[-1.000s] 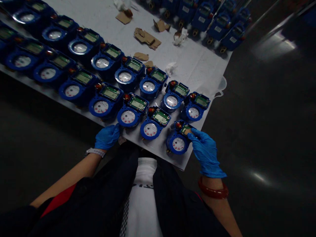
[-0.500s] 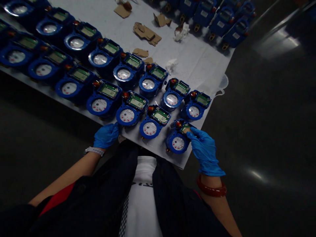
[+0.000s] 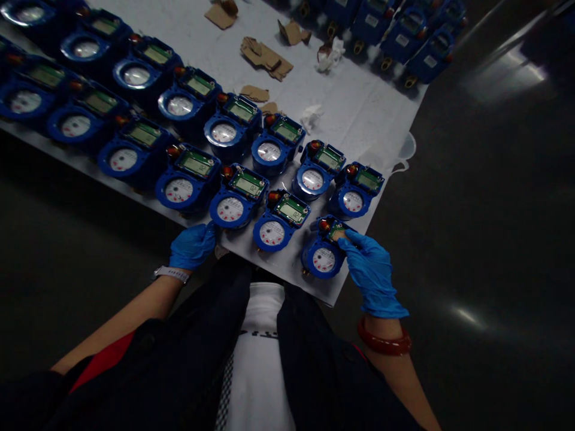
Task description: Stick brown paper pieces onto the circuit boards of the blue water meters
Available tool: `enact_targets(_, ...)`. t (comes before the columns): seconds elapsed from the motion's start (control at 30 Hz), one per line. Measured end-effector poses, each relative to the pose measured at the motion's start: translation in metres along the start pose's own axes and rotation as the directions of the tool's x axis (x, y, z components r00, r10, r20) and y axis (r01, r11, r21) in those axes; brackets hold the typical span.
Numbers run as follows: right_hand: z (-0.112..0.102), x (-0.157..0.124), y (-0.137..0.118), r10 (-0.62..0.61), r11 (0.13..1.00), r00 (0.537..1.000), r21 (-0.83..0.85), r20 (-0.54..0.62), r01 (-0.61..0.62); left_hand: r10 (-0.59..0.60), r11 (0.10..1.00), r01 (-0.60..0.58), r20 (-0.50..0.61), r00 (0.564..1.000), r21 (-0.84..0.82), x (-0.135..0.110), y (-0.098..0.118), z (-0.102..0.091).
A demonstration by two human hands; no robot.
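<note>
Blue water meters with round dials and open tops showing green circuit boards stand in rows on the table (image 3: 309, 269). My right hand (image 3: 371, 272), in a blue glove, has its fingers bent together over the display of the nearest right-hand water meter (image 3: 323, 259). A small tan patch shows at those fingertips; I cannot tell whether it is bare skin or a scrap. My left hand (image 3: 192, 245), also gloved, is closed at the table's front edge, just below another water meter (image 3: 230, 209). Its fingertips are partly hidden. Two other meters nearby show lit digits.
Torn cardboard pieces (image 3: 266, 58) and crumpled white paper (image 3: 311, 117) lie behind the rows. More blue meters (image 3: 406, 39) stand at the far right. A clear plastic jug (image 3: 406, 149) is by the right edge. Dark floor surrounds the table.
The view has shifted slightly, so the meters appear a little further left and up. Both hands keep their places, the right one at the same water meter.
</note>
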State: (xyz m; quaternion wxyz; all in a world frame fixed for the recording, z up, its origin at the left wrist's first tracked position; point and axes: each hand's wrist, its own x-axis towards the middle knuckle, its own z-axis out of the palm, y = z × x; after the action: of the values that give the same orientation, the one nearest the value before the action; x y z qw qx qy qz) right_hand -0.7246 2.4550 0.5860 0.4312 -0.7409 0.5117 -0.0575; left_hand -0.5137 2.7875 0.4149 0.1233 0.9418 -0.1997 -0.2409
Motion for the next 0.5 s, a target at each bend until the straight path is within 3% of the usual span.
enact_targets(0.5,0.0021,0.0028,0.0046,-0.012,1.0,0.999,0.005,0.032,0.012,0.005,0.999,-0.005,-0.004,1.0,0.047,0.0006,0.0008,0.0002)
